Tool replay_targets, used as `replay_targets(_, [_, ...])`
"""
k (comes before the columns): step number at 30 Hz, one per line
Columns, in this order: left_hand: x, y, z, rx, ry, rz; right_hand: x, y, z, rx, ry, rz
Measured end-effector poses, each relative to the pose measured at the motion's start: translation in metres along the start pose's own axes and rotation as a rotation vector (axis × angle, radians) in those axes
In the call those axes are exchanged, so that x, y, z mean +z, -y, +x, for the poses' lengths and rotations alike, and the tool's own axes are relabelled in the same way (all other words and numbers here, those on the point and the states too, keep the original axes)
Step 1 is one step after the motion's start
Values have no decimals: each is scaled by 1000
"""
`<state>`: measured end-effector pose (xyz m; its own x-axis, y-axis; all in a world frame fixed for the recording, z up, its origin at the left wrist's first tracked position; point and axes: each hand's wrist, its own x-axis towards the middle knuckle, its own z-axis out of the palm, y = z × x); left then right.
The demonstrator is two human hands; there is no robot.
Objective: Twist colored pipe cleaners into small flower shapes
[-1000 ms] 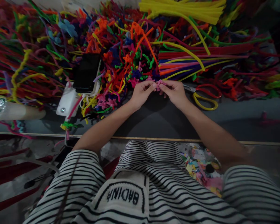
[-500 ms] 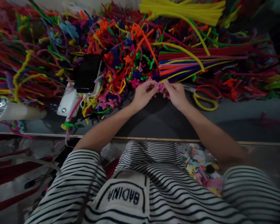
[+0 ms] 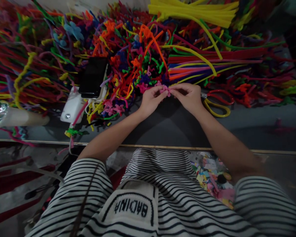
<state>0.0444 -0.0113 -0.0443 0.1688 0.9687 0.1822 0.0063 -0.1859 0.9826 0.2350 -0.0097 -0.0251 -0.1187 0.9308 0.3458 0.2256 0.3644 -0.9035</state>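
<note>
Between my fingertips is a small pink pipe-cleaner flower (image 3: 165,90), held just above the dark table (image 3: 172,128). My left hand (image 3: 151,100) pinches it from the left with thumb and fingers. From the right, my right hand (image 3: 188,96) pinches at its edge, thumb and forefinger closed together. Parts of the flower are covered by my fingers. Just right of my right hand lie scissors (image 3: 218,102) with one red and one yellow handle loop; their blades are hidden behind the hand.
A heap of coloured pipe cleaners (image 3: 128,49) fills the back of the table. Bundled yellow stems (image 3: 194,11) lie on top. At left are a black phone (image 3: 93,77), a white power bank (image 3: 70,107) with a cable, and a pale cone-shaped roll (image 3: 27,118). Colourful scraps (image 3: 212,174) lie below the table edge.
My right hand has turned and shifted slightly right, its fingers now stretched more level toward the flower and covering the scissors' blades. The left hand stays nearly in place.
</note>
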Motion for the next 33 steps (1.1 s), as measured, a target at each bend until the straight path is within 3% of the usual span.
replay_targets(15, [-3,-19,-3,-16,138,-23,1,10,0,44,74,95])
replay_targets(25, [-2,-18,-4,-17,118,-35,4,18,-4,-11,16,32])
replay_targets(33, [3,-26,-7,-133,153,-189,5,14,-4,19,-65,75])
